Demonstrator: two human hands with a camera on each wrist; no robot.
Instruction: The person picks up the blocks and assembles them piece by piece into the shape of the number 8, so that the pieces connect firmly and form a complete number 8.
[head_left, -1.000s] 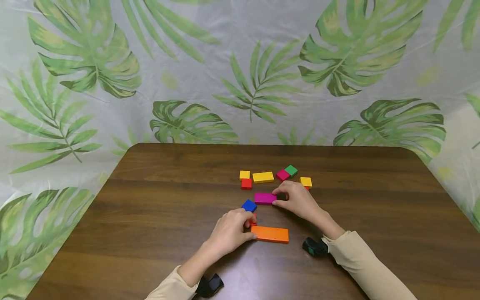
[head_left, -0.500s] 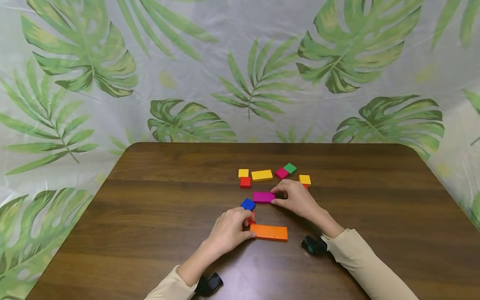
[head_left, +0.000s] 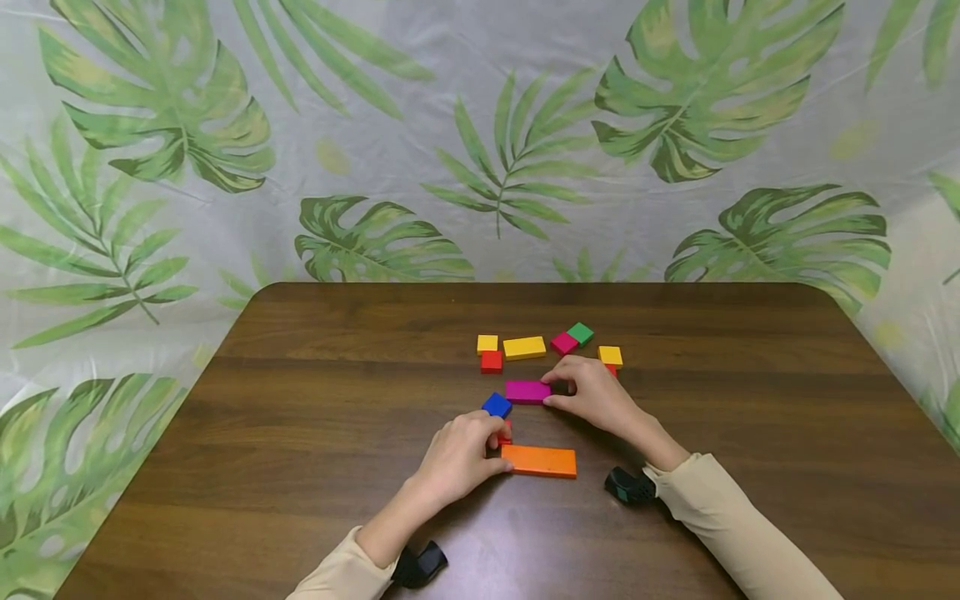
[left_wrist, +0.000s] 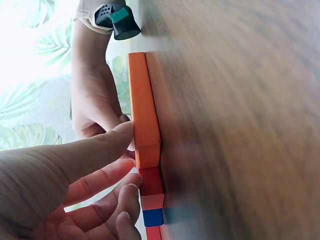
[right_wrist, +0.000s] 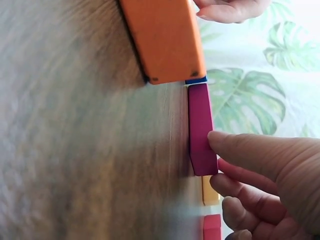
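Observation:
My left hand (head_left: 459, 454) is at the left end of a flat orange block (head_left: 540, 462), thumb and forefinger pinching that end. Its other fingertips bend at a small red block (left_wrist: 151, 181) just beyond, partly covered by the hand in the head view. A blue square block (head_left: 497, 405) lies past the red one. Farther away, my right hand (head_left: 596, 398) pinches the right end of a purple block (head_left: 528, 392) between thumb and forefinger. In the right wrist view the purple block (right_wrist: 200, 125) lies flat on the table, with the thumb at its upper edge.
Behind the purple block lie a yellow bar (head_left: 524, 348), a yellow square (head_left: 487, 344) and a red square (head_left: 491, 362). A magenta square (head_left: 564, 342) meets a green one (head_left: 581, 334). Another yellow square (head_left: 610, 356) sits beyond the right hand. A leaf-patterned sheet (head_left: 375, 125) hangs behind the table (head_left: 315, 375).

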